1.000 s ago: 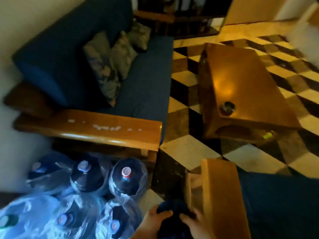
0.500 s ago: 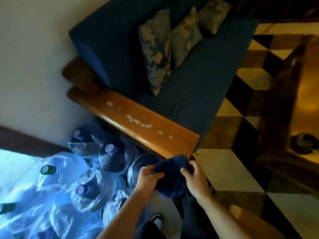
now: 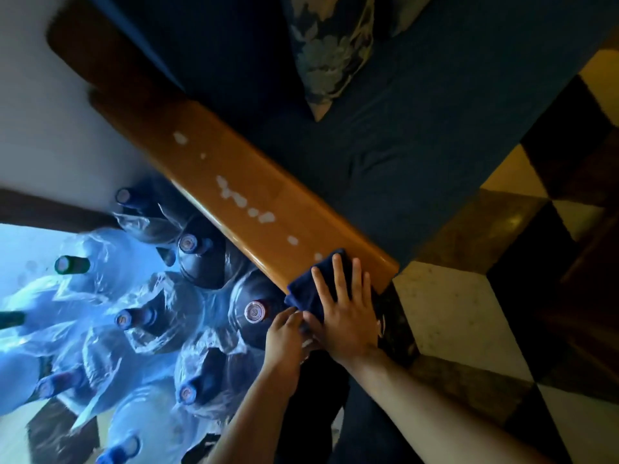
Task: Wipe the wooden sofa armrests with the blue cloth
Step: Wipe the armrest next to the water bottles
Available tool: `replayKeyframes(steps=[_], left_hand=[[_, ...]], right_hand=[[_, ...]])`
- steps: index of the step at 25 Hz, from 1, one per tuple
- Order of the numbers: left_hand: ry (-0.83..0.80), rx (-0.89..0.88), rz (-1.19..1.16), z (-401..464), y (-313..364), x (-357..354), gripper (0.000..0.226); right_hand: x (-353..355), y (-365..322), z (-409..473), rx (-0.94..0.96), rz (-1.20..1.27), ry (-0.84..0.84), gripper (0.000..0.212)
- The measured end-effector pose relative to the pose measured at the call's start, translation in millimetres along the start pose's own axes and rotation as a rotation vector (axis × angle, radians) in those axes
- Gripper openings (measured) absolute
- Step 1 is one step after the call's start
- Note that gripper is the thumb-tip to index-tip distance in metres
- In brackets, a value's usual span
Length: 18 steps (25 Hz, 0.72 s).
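The dark blue upholstered sofa point(image 3: 418, 128) fills the far and right part of the view, with a floral patterned cushion point(image 3: 331, 48) standing on its seat. Its long polished wooden armrest point(image 3: 241, 182) runs diagonally from far left to near right and carries a line of pale white spots point(image 3: 244, 202) along its top. On the floor to the left, beside the armrest, stands a cluster of large blue plastic water bottles point(image 3: 160, 316), several wrapped in clear film. A checkered tile floor point(image 3: 469, 316) lies to the right.

The dark blue folded cloth point(image 3: 311, 289) lies on the near end of the armrest. The right hand point(image 3: 345, 309) presses flat on top of it, fingers straight and spread. The left hand point(image 3: 284, 336) sits immediately left of the right hand, its fingers curled onto the cloth's near left edge.
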<state>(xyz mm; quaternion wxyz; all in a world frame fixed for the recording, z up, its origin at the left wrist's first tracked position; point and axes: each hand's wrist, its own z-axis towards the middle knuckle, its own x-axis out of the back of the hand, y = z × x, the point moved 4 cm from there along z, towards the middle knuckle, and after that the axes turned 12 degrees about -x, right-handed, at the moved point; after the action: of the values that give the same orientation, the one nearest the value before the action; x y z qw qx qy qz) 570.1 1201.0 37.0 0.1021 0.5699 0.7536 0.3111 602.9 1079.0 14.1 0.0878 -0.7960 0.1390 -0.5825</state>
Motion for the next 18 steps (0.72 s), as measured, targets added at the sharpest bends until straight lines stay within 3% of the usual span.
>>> replayKeyframes(steps=[5,10,15,18], left_hand=[[0.123,-0.029,-0.123,36.4,9.2,2.8,0.034],[0.245,-0.009,-0.352,70.9,36.7,19.6,0.037],[0.284,-0.094,-0.448,112.6,71.3,34.8,0.043],[0.294,-0.029,-0.451,111.1,64.1,29.4,0.046]], right_hand=[[-9.7,-32.2,43.5,0.131,-0.093,0.036,0.089],[-8.4,-99.5,110.4,0.327,-0.168,0.053,0.089],[-18.2,-155.1,147.5,0.306,-0.261,0.097,0.091],[-17.5,-158.0,144.5,0.343,-0.252,0.106,0.093]])
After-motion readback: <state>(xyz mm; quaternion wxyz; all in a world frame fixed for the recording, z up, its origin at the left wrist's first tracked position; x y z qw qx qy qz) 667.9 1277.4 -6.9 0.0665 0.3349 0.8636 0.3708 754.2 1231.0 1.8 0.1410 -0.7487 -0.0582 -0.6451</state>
